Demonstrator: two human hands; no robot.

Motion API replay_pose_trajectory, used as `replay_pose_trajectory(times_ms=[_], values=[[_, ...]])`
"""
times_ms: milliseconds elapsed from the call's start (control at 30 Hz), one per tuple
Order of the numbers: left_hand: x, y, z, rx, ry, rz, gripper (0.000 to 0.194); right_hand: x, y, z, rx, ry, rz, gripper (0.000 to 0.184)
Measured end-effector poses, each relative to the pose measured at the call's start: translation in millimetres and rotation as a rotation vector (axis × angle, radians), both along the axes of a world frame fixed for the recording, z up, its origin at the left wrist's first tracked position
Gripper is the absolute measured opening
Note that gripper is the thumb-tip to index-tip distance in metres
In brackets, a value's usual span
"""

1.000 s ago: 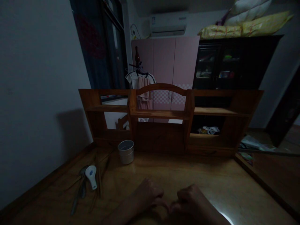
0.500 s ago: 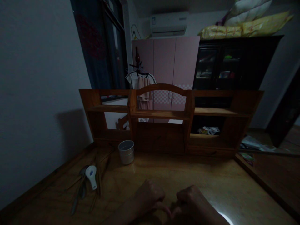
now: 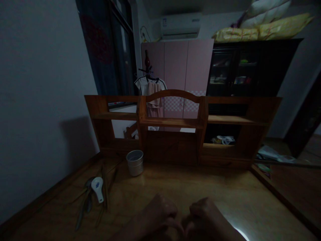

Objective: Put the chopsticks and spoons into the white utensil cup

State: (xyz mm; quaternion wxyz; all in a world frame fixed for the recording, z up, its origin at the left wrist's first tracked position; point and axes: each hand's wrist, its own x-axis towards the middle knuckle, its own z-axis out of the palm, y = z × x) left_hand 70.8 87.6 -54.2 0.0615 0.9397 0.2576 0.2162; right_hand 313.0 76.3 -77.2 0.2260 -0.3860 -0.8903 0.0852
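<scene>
At the front edge of the wooden desk (image 3: 150,187), my left hand (image 3: 163,212) is closed, its fingers curled in. Facing it, my right hand (image 3: 204,214) is curled shut too. The two thumbs point inward and meet or nearly meet between the hands. Nothing shows in either hand, though the light is dim. Off to the left lie a white ceramic spoon (image 3: 97,189) with a blue mark, a metal spoon (image 3: 81,211) and several thin sticks (image 3: 105,187). Farther back, a metal cup (image 3: 135,163) stands upright, apart from both hands.
A wooden shelf unit (image 3: 173,123) runs along the desk's back edge. A white wall (image 3: 45,100) borders the left side, and a raised wooden edge (image 3: 281,197) the right. Beyond stand a pink wardrobe (image 3: 175,67) and a dark cabinet (image 3: 268,70).
My hands stay almost in place, with only a slight shift at the thumbs. The cup, spoons and sticks have not moved.
</scene>
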Motion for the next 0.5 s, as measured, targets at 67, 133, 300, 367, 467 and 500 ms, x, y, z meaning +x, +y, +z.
replay_pose_trajectory(times_ms=[67, 133, 300, 367, 467, 500], values=[[0.9, -1.9, 2.5, 0.004, 0.009, 0.003, 0.045, 0.8, 0.2, -0.4, 0.013, 0.023, 0.004, 0.037], [1.7, -3.4, 4.1, 0.027, -0.003, 0.005, 0.045, 1.2, 1.4, 0.4, 0.041, 0.041, 0.015, 0.041], [2.9, -5.4, 4.8, 0.059, -0.051, -0.011, 0.046, 0.1, 3.6, 5.3, 0.152, 0.133, 0.066, 0.054], [2.8, -5.3, 3.5, 0.064, -0.068, -0.023, 0.046, -0.4, 2.1, 7.5, 0.167, 0.167, 0.08, 0.057], [2.4, -4.0, 0.5, 0.072, -0.085, -0.045, 0.047, -1.1, -1.3, 11.0, 0.136, 0.158, 0.069, 0.052], [2.2, -3.5, -0.3, 0.073, -0.094, -0.051, 0.048, -1.3, -2.2, 12.1, 0.126, 0.144, 0.057, 0.049]])
